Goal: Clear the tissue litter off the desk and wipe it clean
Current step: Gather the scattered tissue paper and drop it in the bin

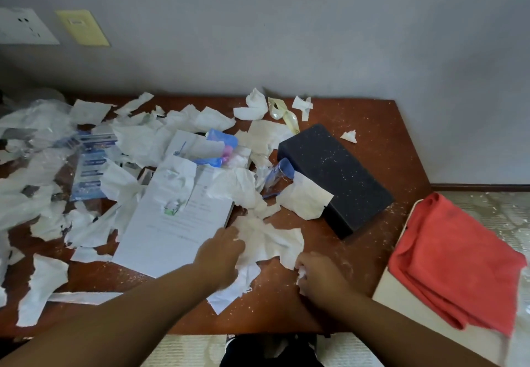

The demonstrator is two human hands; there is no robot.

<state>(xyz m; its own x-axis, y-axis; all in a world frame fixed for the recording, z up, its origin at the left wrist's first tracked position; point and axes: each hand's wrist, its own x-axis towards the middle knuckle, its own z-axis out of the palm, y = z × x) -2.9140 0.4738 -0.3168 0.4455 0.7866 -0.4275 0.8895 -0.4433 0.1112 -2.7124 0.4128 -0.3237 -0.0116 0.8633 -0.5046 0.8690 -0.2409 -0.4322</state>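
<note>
right hand [321, 277] pinches tissue wad [301, 275] for disposal; left hand [219, 255] rests on tissue sheet [272, 237], grip unclear, likely to gather it.

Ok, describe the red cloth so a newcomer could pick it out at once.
Start at the brown desk and look past its right edge to a cream surface. The red cloth lies folded on it, the only red thing in view, off the desk and clear of the white tissue.
</note>
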